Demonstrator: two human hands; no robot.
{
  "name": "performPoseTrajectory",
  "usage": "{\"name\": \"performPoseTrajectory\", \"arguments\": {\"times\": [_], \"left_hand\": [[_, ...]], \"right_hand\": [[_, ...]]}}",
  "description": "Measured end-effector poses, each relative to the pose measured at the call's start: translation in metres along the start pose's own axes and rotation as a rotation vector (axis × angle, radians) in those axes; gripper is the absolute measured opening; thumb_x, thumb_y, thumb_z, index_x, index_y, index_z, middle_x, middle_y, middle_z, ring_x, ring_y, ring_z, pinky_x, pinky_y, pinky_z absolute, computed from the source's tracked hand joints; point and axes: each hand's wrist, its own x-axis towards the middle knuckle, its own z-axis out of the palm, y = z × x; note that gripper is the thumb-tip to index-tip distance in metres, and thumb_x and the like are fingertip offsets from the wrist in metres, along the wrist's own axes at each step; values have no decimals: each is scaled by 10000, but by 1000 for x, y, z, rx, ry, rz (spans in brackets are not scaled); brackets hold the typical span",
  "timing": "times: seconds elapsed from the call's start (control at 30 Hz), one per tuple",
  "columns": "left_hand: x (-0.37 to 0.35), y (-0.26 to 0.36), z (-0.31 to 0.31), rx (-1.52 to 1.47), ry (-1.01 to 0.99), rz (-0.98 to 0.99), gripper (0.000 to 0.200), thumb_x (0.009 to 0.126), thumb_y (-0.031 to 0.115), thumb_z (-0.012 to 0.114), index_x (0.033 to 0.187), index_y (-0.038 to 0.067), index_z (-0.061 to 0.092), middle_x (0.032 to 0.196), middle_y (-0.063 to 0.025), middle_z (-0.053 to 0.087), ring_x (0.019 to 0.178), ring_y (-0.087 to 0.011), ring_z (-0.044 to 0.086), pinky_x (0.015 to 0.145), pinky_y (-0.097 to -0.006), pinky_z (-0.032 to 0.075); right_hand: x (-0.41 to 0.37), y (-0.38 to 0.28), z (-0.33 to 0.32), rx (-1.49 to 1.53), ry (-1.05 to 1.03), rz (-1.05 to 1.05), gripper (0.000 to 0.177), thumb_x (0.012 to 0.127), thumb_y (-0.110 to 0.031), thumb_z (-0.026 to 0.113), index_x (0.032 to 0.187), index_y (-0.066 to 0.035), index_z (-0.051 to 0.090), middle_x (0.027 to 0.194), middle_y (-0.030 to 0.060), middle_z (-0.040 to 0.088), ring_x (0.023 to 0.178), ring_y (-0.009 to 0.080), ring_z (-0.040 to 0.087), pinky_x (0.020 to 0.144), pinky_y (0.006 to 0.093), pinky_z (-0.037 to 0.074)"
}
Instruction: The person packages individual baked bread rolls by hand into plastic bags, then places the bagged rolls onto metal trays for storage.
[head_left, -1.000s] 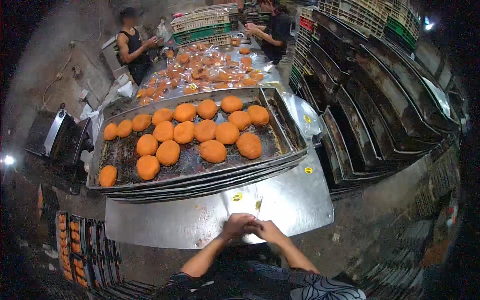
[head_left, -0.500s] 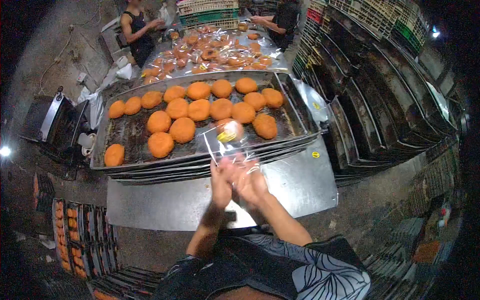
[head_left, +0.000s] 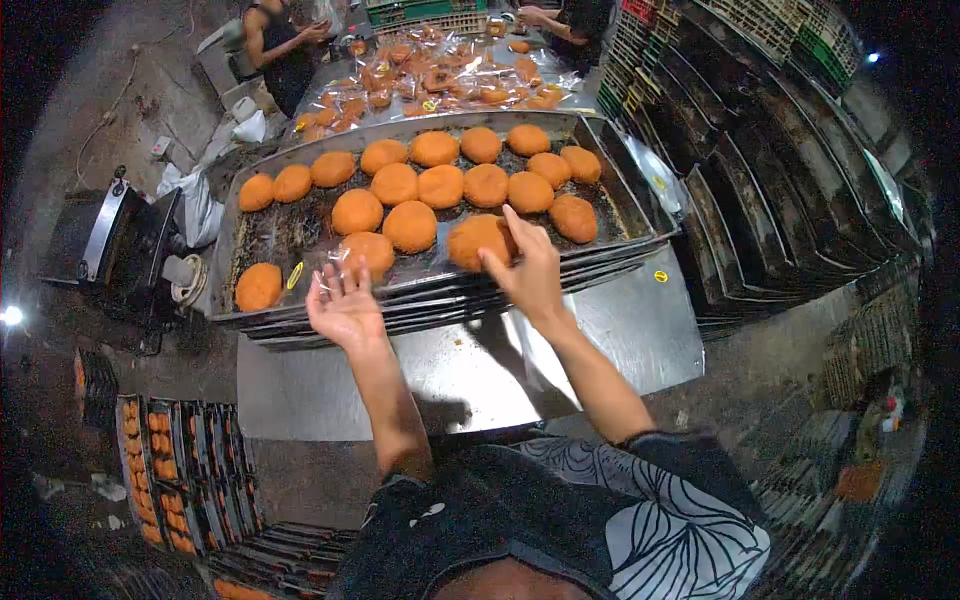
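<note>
My right hand point(head_left: 530, 268) grips a round, orange-brown, crumb-coated bun point(head_left: 476, 243) between thumb and fingers, above the front edge of the tray. To its left, my left hand point(head_left: 345, 312) is palm up with fingers spread, holding a thin clear plastic bag point(head_left: 313, 279) at the fingertips. The bag's yellow label shows beside the thumb; its outline is hard to make out. Another bun point(head_left: 367, 256) lies just beyond the left fingers. More loose buns rest in the dark metal tray point(head_left: 236, 215), which tops a stack of trays.
The stack stands on a metal table point(head_left: 640, 340). Behind it lie many bagged buns point(head_left: 440, 80); two people point(head_left: 275, 50) work at the far end. Tall dark trays point(head_left: 730, 220) lean at the right, and bun-filled trays point(head_left: 150, 460) stand at lower left.
My hands have moved apart from the bag they held together. The left has gone left with the bag; the right has taken hold of a bun. The view has shifted slightly.
</note>
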Motion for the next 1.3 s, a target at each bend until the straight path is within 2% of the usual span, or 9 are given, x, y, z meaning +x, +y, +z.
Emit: {"name": "performPoseTrajectory", "arguments": {"times": [0.13, 0.37, 0.63, 0.73, 0.83, 0.9, 0.97, 1.0, 1.3], "left_hand": [[-40, -48, 11, -46, -263, -106, 422, 742, 230, 430, 1122, 48, 427, 1121, -120, 472, 1027, -285, 471, 885, -473, 375], [-108, -97, 17, 137, -317, -363, 432, 821, 311, 426, 1140, 20, 407, 1054, -126, 517, 947, -242, 513, 846, -352, 401], [-128, -135, -58, 900, -903, -493, 281, 755, 145, 587, 1001, 24, 527, 893, -51, 573, 791, -143, 530, 727, -281, 440], [-116, -200, -158, 1599, -1616, 319, 420, 557, 185, 737, 887, -3, 556, 831, -122, 558, 804, -270, 519, 740, -331, 421], [-87, -245, -254, 1728, -1810, 45, 254, 622, 166, 637, 811, 7, 578, 791, -145, 550, 811, -307, 500, 731, -372, 416], [-85, -244, -252, 1705, -1685, 104, 166, 670, 150, 589, 775, 22, 592, 712, -105, 558, 772, -245, 523, 702, -338, 428], [-84, -229, -246, 1445, -1388, -538, 196, 760, 173, 523, 871, 16, 564, 826, -76, 548, 838, -166, 498, 744, -303, 414], [-86, -214, -207, 1447, -1119, -891, 248, 811, 175, 480, 984, 5, 533, 978, -88, 545, 929, -128, 472, 799, -280, 399], [-152, -204, -114, 1382, -958, -603, 134, 772, 144, 584, 772, 11, 600, 757, -71, 610, 700, -123, 565, 711, -303, 439]], "right_hand": [[-9, -44, -4, 180, 61, -364, 756, 553, -95, 752, 1193, 66, 382, 982, 144, 570, 831, 261, 524, 729, 327, 438], [-26, -38, -16, 295, 103, 142, 848, 588, -71, 733, 1274, 34, 245, 989, 172, 569, 818, 248, 566, 702, 306, 461], [34, 58, -59, 195, -35, 180, 184, 737, -103, 593, 890, -1, 612, 549, 80, 548, 491, 155, 521, 507, 285, 432], [119, 58, -26, 160, 77, 48, 391, 744, -122, 575, 1107, -14, 479, 951, 180, 517, 860, 265, 523, 771, 331, 412], [75, 55, -27, 242, -75, -107, 627, 699, -189, 623, 1233, -22, 340, 1256, 284, 273, 1155, 422, 294, 972, 393, 264], [-12, 78, -53, 306, -276, -28, 515, 733, -250, 595, 1148, 3, 426, 1149, 241, 432, 1087, 344, 419, 911, 377, 336], [-117, 106, -77, 351, -994, 812, 275, 694, -194, 616, 894, -6, 602, 767, 127, 614, 744, 178, 590, 698, 305, 453], [-144, 109, -98, 434, -954, 510, 186, 692, -166, 602, 810, -25, 635, 743, 116, 627, 702, 166, 598, 665, 297, 458], [-180, 111, -118, -36, -540, 620, 204, 790, -204, 518, 719, -30, 442, 566, 189, 523, 541, 383, 530, 482, 445, 420]]}}
